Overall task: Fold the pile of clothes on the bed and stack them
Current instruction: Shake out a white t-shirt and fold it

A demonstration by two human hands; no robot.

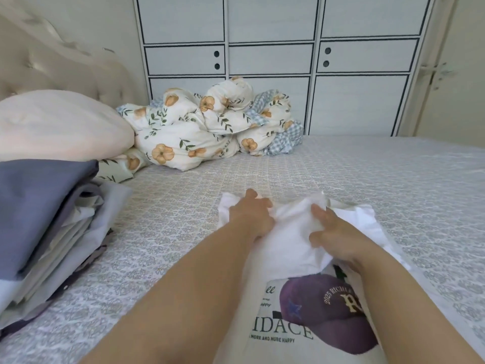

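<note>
- While both hands bunch the white T-shirt (pixel 288 248) on the bed (pixel 393 179), left hand (pixel 252 214) clutching the far edge, right hand (pixel 330 232) pinching a raised fold, creases may get locked in.
- Left of them, the folded stack (pixel 44 222) leans; another layer could tip it.

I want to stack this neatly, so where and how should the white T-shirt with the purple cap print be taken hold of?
Grip the white T-shirt at its bunched far end, one hand at each side, coming from the near side. The left hand and right hand already hold it there; the printed part lies flat nearer the person.
</note>
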